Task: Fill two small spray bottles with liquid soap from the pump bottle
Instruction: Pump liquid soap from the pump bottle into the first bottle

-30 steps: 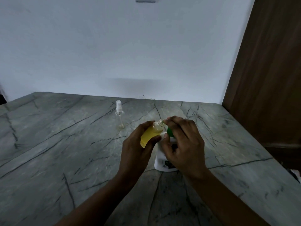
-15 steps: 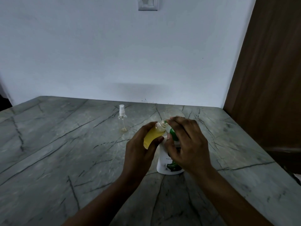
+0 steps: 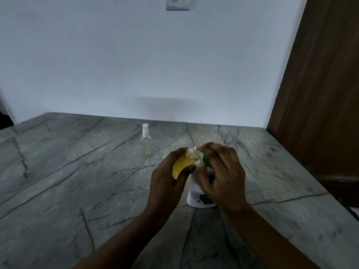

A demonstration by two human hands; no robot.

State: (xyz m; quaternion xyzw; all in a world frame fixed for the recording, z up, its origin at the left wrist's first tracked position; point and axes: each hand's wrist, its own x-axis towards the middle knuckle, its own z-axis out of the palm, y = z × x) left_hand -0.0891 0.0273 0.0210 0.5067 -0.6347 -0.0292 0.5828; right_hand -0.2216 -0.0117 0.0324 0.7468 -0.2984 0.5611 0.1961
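Observation:
My left hand (image 3: 167,183) grips a small uncapped spray bottle (image 3: 184,164) full of yellow soap, tilted so its open neck meets the green pump nozzle. My right hand (image 3: 221,175) lies over the green pump head (image 3: 206,160) of the white pump bottle (image 3: 196,197), fingers curled round it. The pump bottle stands on the grey marble table (image 3: 77,181), mostly hidden by my right hand. A second small spray bottle (image 3: 146,141), clear and nearly empty with its white sprayer cap on, stands upright further back and to the left.
A white wall rises behind the table, with a switch plate (image 3: 177,3) at the top. A dark wooden door (image 3: 320,94) stands at the right, close to the table's right edge.
The view has shifted slightly upward and the hands and bottles sit a little further right in it. Both hands keep the same hold on the yellow bottle and the pump.

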